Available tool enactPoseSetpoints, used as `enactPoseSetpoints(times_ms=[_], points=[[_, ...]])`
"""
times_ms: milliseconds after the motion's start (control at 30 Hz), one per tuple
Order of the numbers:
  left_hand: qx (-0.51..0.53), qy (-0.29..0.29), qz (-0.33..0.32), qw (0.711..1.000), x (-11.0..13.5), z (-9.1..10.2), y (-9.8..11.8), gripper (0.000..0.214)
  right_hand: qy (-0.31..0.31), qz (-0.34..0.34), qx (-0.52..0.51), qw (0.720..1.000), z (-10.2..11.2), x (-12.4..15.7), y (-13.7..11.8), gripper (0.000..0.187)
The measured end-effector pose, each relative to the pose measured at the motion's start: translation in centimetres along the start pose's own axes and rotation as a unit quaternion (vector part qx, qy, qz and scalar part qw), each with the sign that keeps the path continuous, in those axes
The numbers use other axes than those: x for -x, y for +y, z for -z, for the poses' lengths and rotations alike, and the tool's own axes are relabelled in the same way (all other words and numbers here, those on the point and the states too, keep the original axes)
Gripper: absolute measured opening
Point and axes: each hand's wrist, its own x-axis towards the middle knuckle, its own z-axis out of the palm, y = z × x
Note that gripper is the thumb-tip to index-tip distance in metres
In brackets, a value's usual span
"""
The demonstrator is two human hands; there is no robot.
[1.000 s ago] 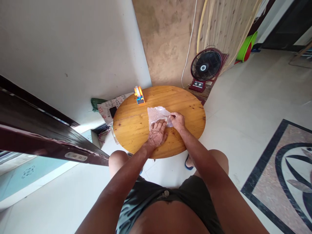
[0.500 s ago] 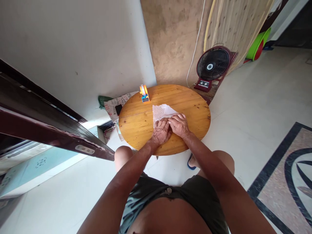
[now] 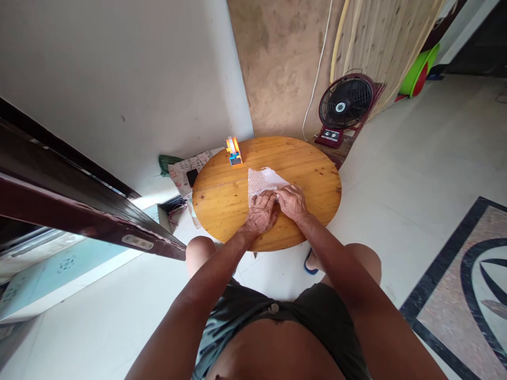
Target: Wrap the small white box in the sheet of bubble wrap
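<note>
A piece of bubble wrap (image 3: pixel 260 180), with a smoother whitish part at its upper right, lies on the round wooden table (image 3: pixel 222 206). My left hand (image 3: pixel 262 212) lies over its near left part, palm down, the fingers stretched forward and pressing on it. Close beside it, my right hand (image 3: pixel 291 201) is closed with bent fingers on the near right edge of the wrap. The fingertips of both hands nearly meet. What lies beneath the palms, or inside the wrap, is hidden.
An orange and blue tape dispenser (image 3: pixel 234 151) stands at the table's far left edge. Beyond the right side is a dark red fan (image 3: pixel 346 103) with a white cable (image 3: pixel 318 74). A dark door frame (image 3: pixel 99 211) runs along the left. Printed sacking (image 3: pixel 186 169) lies behind the table.
The fingers of my right hand have shifted slightly and bent more at the wrap's edge. My left hand stays in place. The view has moved a little.
</note>
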Motion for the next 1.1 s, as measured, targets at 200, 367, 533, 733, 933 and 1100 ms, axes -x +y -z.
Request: enactPoseSetpoints(times_ms=[200,367,533,733,933,1100], points=[[0.005,-0.005,0.001,1.0,0.0,0.1,0.0,0.07,0.008,-0.087,0.009,0.996,-0.7,-0.1,1.1,0.03],[0.004,-0.006,0.003,1.0,0.0,0.1,0.2,0.069,0.054,-0.205,0.038,0.977,-0.8,-0.3,2.1,0.044],[-0.009,-0.018,0.008,1.0,-0.2,0.3,0.3,0.069,-0.019,-0.274,0.054,0.96,0.0,-0.8,1.7,0.063],[-0.043,-0.029,0.007,0.999,-0.3,0.7,0.6,0.07,-0.073,-0.303,0.07,0.948,0.5,-1.7,0.8,0.065],[-0.05,-0.033,0.01,0.998,-0.2,0.5,0.6,0.069,-0.129,-0.307,0.072,0.94,1.9,-3.0,0.2,0.058],[-0.045,-0.032,0.008,0.998,-0.3,0.5,0.5,0.069,-0.174,-0.316,0.075,0.93,3.2,-3.2,0.1,0.057]])
